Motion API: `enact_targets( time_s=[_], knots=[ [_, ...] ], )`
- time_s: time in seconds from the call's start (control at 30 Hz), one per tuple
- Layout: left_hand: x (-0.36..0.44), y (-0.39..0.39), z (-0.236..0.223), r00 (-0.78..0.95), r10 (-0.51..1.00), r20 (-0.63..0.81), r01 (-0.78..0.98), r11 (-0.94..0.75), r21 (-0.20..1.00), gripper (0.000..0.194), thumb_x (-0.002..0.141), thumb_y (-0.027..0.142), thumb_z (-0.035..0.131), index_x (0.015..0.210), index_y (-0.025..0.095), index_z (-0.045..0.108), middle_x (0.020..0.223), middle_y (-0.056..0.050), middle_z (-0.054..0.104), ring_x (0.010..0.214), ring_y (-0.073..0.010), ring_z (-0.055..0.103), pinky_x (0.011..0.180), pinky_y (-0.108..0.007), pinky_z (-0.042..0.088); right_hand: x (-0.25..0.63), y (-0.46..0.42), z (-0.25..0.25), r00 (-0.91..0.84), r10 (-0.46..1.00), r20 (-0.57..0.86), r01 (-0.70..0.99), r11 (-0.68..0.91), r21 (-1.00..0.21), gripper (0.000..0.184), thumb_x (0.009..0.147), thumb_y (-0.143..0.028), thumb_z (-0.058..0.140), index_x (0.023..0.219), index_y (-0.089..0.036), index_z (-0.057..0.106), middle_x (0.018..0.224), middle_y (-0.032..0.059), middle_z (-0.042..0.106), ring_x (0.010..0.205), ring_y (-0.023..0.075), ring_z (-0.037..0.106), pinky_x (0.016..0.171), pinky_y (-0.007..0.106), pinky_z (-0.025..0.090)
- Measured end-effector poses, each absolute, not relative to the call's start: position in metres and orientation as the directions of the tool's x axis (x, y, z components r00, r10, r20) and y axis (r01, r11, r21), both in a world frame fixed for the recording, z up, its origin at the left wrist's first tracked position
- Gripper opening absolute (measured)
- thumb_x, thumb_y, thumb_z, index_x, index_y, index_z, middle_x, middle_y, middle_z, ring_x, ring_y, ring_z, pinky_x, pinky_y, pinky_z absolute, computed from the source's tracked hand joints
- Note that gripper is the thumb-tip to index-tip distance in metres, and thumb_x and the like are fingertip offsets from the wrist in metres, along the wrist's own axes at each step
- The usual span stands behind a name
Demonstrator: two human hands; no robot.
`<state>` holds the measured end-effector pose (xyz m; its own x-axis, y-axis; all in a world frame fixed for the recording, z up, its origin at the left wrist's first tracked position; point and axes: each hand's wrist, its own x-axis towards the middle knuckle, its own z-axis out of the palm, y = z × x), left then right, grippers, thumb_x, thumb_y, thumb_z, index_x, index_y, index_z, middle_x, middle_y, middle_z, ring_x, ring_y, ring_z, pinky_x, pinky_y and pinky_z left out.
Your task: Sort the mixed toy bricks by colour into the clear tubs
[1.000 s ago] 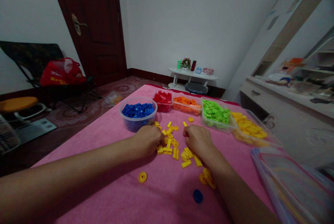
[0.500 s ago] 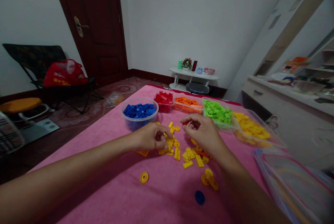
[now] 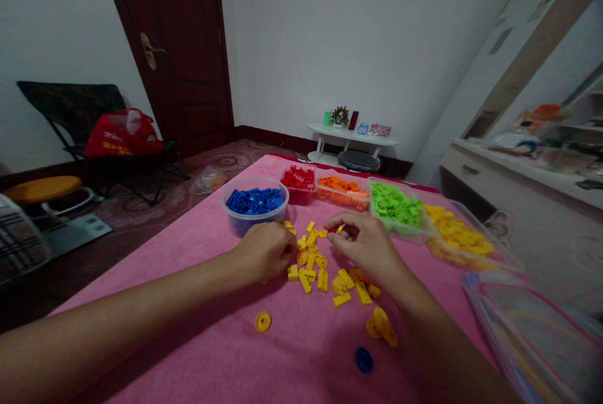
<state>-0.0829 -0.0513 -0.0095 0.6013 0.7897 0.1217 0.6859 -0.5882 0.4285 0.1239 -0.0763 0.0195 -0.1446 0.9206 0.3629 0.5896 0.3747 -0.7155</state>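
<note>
A scatter of small yellow plastic pieces point(image 3: 320, 269) lies on the pink cloth point(image 3: 301, 354) in front of me. My left hand point(image 3: 266, 250) rests curled on the cloth at the left edge of the scatter, fingers closed over pieces I cannot make out. My right hand point(image 3: 365, 244) is raised just above the pile, its fingertips pinching a small red and yellow piece point(image 3: 338, 229). A lone yellow ring point(image 3: 262, 321) and a blue ring point(image 3: 363, 360) lie nearer to me.
Behind the pile stand a round tub of blue pieces point(image 3: 255, 202), and boxes of red point(image 3: 298, 179), orange point(image 3: 342, 190), green point(image 3: 394, 203) and yellow pieces point(image 3: 459, 234). Clear plastic lids point(image 3: 532, 328) lie at the right. A folding chair with a red bag point(image 3: 123, 132) stands left.
My right hand lifted off the pile with a small piece pinched in its fingers. My left hand shifted a little along the pile's left edge and settled, closed.
</note>
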Motion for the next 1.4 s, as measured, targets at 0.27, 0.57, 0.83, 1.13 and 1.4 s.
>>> enact_targets(
  time_s=[0.27,0.57,0.83,1.13,1.4],
  knots=[
    [-0.045,-0.066,0.004,0.726,0.609,-0.320,-0.279,0.686,0.672,0.027,0.083,0.031,0.045,0.095,0.009,0.056,0.075,-0.009,0.063,0.063,-0.0139,0.063,0.053,-0.020,0.048,0.106,-0.096,0.038,-0.237,0.891,0.389,0.504,0.454,-0.735,0.024,0.069,-0.006,0.056,0.083,-0.018,0.071,0.075,0.0004,0.067,0.059,0.0090,0.054,0.054,0.020,0.042],
    [-0.030,-0.018,0.018,0.641,0.692,-0.331,-0.272,0.608,0.745,0.019,0.086,0.023,0.043,0.073,0.011,0.052,0.057,0.000,0.046,0.037,-0.0033,0.034,0.030,-0.011,0.016,0.133,-0.093,0.060,-0.084,0.875,0.477,0.529,0.445,-0.722,0.010,0.076,-0.022,0.062,0.075,-0.017,0.070,0.070,0.0021,0.066,0.057,0.0113,0.056,0.050,0.022,0.042],
    [-0.022,0.100,0.072,0.063,0.985,-0.163,-0.211,0.173,0.962,0.034,0.090,0.044,0.040,0.089,0.014,0.055,0.086,-0.011,0.060,0.076,-0.0159,0.057,0.067,-0.026,0.048,0.147,-0.092,0.069,0.000,0.867,0.499,0.553,0.416,-0.722,0.011,0.074,-0.025,0.064,0.071,-0.016,0.069,0.068,0.0024,0.066,0.054,0.0111,0.056,0.050,0.022,0.044],
    [0.004,0.008,0.043,0.698,0.631,0.339,0.237,-0.649,0.723,0.015,0.078,0.018,0.059,0.086,0.011,0.069,0.087,-0.007,0.070,0.079,-0.0147,0.062,0.073,-0.024,0.045,0.169,-0.090,0.073,0.132,0.816,0.563,0.621,0.374,-0.688,0.013,0.073,-0.028,0.066,0.075,-0.016,0.070,0.062,0.0014,0.064,0.051,0.0111,0.056,0.048,0.022,0.044],
    [0.007,-0.128,-0.021,0.988,-0.020,0.154,-0.062,-0.959,0.276,0.011,0.082,0.022,0.057,0.082,0.016,0.065,0.084,-0.006,0.065,0.075,-0.0157,0.059,0.049,-0.025,0.036,0.178,-0.085,0.069,0.132,0.825,0.550,0.653,0.345,-0.674,0.016,0.072,-0.031,0.064,0.074,-0.016,0.070,0.062,0.0020,0.065,0.051,0.0123,0.057,0.047,0.022,0.043]
  ],
)
